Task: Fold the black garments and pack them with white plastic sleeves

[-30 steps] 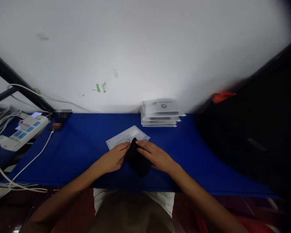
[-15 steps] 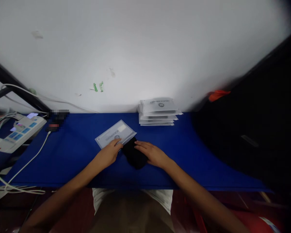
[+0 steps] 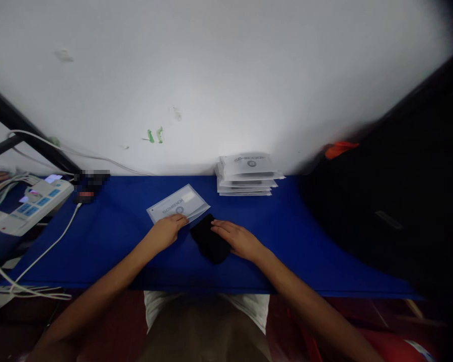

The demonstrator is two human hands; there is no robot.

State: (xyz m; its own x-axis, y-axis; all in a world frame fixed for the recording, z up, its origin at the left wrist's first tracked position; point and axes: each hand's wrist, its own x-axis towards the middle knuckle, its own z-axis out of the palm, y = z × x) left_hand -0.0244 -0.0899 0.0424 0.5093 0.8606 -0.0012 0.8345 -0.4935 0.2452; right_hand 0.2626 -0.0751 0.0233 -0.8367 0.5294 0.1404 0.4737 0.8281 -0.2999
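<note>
Both hands (image 3: 166, 232) (image 3: 245, 242), one bundle (image 3: 210, 241), one loose pouch (image 3: 181, 202)

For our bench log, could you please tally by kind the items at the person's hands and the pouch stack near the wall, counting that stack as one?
Printed translucent pouch, touched by the left hand: 1
Black cloth item, touched by the right hand: 1
Pouch stack, exact pouch number unclear: 1
Total: 3

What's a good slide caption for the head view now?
Left hand on a flat, translucent, printed plastic pouch, right hand on a soft-looking black bundle, above a blue tabletop.
</note>
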